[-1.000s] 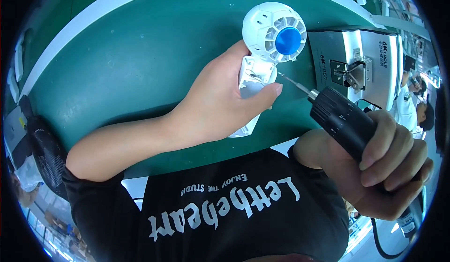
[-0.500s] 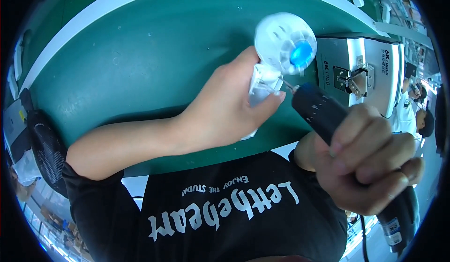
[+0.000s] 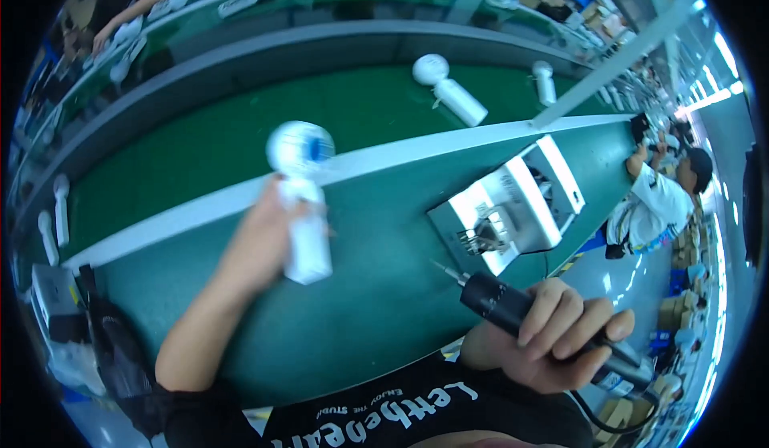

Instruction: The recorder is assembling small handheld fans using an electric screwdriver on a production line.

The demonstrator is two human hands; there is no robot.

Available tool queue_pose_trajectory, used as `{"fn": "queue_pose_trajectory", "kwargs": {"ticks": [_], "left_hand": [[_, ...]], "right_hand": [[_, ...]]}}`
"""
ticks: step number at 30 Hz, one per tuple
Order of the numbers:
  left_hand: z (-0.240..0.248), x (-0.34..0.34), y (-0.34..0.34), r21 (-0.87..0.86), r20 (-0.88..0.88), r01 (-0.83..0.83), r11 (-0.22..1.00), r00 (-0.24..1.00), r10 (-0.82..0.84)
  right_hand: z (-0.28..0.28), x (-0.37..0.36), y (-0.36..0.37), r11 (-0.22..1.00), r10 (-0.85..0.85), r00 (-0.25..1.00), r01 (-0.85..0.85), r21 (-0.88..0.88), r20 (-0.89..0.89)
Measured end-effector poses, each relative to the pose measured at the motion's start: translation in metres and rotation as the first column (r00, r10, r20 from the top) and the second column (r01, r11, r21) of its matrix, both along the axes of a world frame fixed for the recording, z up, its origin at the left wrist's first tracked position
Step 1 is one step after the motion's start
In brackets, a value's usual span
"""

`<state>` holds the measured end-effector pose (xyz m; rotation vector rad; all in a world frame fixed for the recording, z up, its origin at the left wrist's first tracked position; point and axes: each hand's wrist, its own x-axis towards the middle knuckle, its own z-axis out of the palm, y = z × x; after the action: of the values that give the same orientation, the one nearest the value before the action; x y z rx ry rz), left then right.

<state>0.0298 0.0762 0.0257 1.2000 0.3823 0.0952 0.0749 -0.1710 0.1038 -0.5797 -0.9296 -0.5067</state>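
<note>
Lifted over the green bench, a white device point(image 3: 309, 248) with a round head and a long blocky body is gripped by my left hand point(image 3: 260, 236). Its head shows a blue patch and is blurred by motion. My right hand point(image 3: 561, 340) is wrapped around a black electric screwdriver point(image 3: 501, 302) at the lower right. The thin bit points up and left, well apart from the white device. Beyond the screwdriver tip stands a silver screw feeder point(image 3: 521, 220) with a metal mechanism on its front.
A white rail point(image 3: 384, 156) separates the bench from a green conveyor point(image 3: 216, 144). Similar white devices lie on it, including one point(image 3: 460, 101) beyond the feeder. A person point(image 3: 661, 200) works at the right; another point(image 3: 132, 4) is at the far left. A cable hangs from the screwdriver.
My left hand has carried the white device left and away from the screwdriver bit, turning its head. The view has tilted up, bringing in the conveyor. My right hand still holds the screwdriver.
</note>
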Motion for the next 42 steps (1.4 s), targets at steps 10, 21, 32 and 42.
{"fn": "queue_pose_trajectory", "kwargs": {"ticks": [10,21,32,42], "left_hand": [[-0.008,0.02,0.132,0.968,-0.104,0.231,-0.098,0.725,0.68],[0.009,0.13,-0.014,0.991,-0.079,0.072,0.11,0.995,0.057],[0.004,0.268,-0.027,0.903,-0.43,0.429,0.033,0.895,0.116],[0.02,0.155,0.049,0.786,-0.197,0.228,0.575,0.973,-0.116]], "right_hand": [[0.001,0.033,-0.024,0.971,-0.211,0.975,0.199,-0.135,-0.074],[-0.004,0.047,-0.024,0.97,-0.215,0.974,0.205,-0.133,-0.07],[-0.014,0.04,-0.018,0.955,-0.199,0.975,0.17,-0.244,-0.101],[-0.01,0.039,-0.025,0.976,-0.124,0.983,0.097,-0.195,-0.135]]}}
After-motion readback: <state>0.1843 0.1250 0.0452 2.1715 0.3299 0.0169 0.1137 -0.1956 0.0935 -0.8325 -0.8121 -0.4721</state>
